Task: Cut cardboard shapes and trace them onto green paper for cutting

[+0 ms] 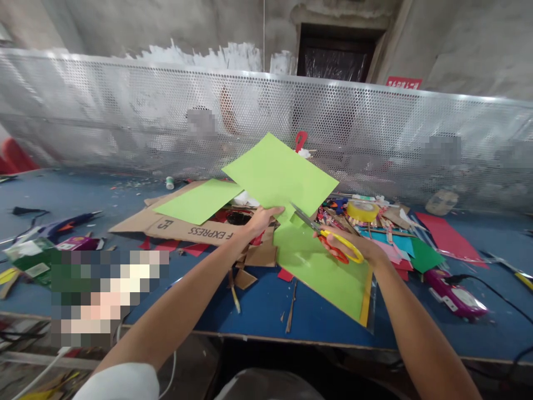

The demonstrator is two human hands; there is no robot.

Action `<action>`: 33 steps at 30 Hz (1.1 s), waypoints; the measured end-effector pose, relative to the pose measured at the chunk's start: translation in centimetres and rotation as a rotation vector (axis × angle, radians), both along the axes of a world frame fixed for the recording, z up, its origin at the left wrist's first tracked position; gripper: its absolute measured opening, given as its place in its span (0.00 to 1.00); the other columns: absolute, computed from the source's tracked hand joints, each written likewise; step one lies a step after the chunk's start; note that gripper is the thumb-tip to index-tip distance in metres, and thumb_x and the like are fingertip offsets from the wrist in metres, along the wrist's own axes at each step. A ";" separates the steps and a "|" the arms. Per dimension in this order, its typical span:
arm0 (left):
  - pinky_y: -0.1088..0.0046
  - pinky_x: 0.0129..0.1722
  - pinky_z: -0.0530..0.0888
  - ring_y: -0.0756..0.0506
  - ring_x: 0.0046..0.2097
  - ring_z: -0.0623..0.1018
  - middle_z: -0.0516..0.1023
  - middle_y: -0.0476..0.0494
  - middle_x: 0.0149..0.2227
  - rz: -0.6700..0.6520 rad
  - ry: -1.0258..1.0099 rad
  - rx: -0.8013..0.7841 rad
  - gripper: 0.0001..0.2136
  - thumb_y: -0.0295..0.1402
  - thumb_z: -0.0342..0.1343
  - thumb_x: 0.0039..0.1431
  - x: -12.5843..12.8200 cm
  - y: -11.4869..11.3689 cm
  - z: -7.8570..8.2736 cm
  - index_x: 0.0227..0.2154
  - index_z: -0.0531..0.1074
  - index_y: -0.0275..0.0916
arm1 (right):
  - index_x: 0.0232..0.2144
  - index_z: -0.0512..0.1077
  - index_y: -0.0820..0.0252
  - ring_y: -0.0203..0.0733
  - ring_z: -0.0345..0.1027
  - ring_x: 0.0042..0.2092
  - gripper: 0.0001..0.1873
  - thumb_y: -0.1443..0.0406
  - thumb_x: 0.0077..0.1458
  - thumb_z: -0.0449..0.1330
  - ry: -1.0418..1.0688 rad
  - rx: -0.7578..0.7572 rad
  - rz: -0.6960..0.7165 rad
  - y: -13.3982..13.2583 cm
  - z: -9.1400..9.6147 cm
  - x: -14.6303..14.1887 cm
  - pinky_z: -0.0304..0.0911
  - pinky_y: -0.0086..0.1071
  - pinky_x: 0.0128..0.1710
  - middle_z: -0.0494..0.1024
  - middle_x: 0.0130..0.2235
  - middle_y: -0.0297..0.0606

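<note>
My left hand (265, 219) pinches the lower edge of a light green sheet of paper (278, 172), which is raised above the table. In my right hand (333, 239) is a pair of scissors (343, 247) with yellow and orange handles. Their blades point up and left and meet the sheet's lower edge, near a small flap of the same green. Under the hands lies a packet of green paper (325, 272) in a clear sleeve with a yellow strip. Another green sheet (202, 201) rests on brown cardboard (166, 230) to the left.
On the blue table (258, 311), a roll of yellow tape (362, 211) sits among paper scraps. A purple power strip (456, 294) with a black cord lies at right, near a red sheet (452, 239). A glue gun (58, 225) lies left. A perforated metal screen (166, 116) stands behind.
</note>
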State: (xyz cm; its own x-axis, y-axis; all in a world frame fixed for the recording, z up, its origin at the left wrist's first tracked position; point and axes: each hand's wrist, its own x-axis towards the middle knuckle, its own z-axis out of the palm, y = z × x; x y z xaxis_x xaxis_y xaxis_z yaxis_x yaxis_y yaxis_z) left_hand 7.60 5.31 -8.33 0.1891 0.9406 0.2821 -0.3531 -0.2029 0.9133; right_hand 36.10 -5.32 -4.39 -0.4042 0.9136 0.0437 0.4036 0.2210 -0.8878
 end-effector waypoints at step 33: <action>0.61 0.51 0.76 0.40 0.46 0.82 0.82 0.38 0.51 0.229 0.127 0.260 0.20 0.38 0.69 0.54 1.7 -2.2 1.6 0.48 0.73 0.40 | 0.54 0.63 0.57 0.31 0.55 0.21 0.35 0.35 0.65 0.48 -0.009 0.049 0.255 1.1 -1.4 -1.2 0.59 0.27 0.18 0.65 0.29 0.27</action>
